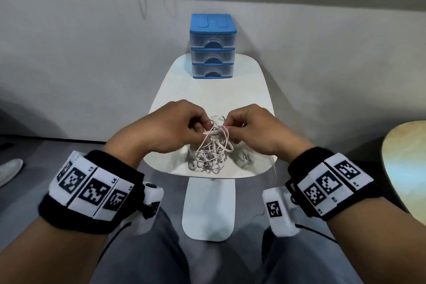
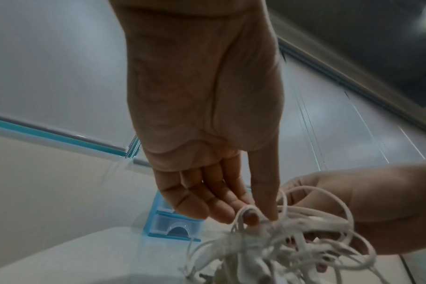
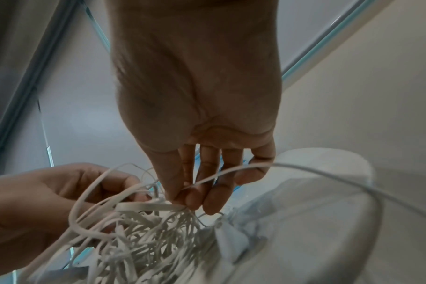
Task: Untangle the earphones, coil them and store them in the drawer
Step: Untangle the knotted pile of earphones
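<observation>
So the setup is a small white rounded surface point(image 1: 207, 90) on a white pedestal foot, parked against a plain pale wall, with a grey floor underneath and the bottom rails of roller blinds running along the top of the head view, a beaded cord hanging down from them. At the far end of the surface sits a little blue plastic three-drawer cabinet with clear drawer fronts point(image 1: 213, 46), all three drawers closed as far as I can see. The tangled white earphones point(image 1: 213, 147) are at the near edge of the surface, a messy wad of flat cable partly lifted up between both hands, with an earbud lying just right of the wad and a strand trailing off the right edge. The left hand point(image 1: 168, 125) has its thumb and forefinger pinched on a loop at the top of the tangle, the other fingers point(image 2: 197, 203) fairly straight behind it. The right hand point(image 1: 255, 129) is also pinching cable, thumb against the first fingers point(image 3: 195, 196), with one long strand arcing away past the little finger. Both wrists wear black bands with black-and-white marker tags point(image 1: 92, 189). A pale wooden round top point(image 1: 405, 163) pokes in at the right, and a white shoe point(image 1: 9, 169) at the left.
</observation>
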The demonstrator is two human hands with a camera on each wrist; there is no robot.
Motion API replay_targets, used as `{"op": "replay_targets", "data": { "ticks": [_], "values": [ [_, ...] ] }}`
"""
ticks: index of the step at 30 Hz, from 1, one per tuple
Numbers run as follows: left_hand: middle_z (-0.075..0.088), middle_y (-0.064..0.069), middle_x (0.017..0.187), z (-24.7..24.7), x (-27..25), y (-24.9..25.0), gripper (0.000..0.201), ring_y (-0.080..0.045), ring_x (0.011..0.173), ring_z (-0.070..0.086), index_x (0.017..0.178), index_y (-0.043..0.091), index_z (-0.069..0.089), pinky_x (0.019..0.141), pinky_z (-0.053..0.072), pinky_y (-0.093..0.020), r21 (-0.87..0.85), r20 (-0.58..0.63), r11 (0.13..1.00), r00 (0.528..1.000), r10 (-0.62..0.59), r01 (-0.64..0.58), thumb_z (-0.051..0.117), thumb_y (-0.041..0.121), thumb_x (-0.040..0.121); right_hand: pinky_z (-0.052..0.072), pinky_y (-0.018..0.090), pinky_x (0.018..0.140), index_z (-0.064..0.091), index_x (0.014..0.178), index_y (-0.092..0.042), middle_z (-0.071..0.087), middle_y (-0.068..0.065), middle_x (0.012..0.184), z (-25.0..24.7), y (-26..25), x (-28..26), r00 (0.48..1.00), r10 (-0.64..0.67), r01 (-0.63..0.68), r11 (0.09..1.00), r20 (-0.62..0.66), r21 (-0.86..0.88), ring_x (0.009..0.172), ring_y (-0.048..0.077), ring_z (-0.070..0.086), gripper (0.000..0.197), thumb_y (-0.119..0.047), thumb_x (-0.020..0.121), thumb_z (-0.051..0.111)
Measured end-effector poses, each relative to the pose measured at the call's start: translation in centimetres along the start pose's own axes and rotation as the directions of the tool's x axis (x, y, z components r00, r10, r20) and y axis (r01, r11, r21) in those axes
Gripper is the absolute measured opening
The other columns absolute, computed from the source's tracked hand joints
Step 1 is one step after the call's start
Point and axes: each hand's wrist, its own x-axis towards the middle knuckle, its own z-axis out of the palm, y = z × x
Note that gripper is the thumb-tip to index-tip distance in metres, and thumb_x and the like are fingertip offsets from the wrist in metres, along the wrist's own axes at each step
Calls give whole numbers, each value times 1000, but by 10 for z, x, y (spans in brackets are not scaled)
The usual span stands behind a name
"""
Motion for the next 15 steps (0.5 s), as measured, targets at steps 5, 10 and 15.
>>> {"op": "replay_targets", "data": {
  "ticks": [5,10,15],
  "values": [
    [72,7,74,12,4,6,2,-7,70,62,89,24,77,72,49,-25,28,-49,999,998,26,-25,75,26,90,51,28,72,73,76,-19,68,-8,66,-5,2,-4,997,24,-27,999,-72,-40,63,5,59,13,-14,87,72],
    [72,3,77,17,9,18,7,-13,72,65,87,24,76,76,53,-33,-9,-41,997,996,75,-76,72,24,92,49,24,71,71,82,-18,70,-8,77,-15,-10,-11,933,-91,147,980,-349,137,70,7,62,9,-13,90,69],
    [72,3,76,20,13,29,12,-18,75,66,83,30,77,76,56,-42,-2,-22,988,988,154,-154,74,20,88,58,30,78,77,92,-15,77,-5,81,-9,-6,-25,970,-122,157,974,-210,162,76,7,70,6,-17,93,71]
  ]
}}
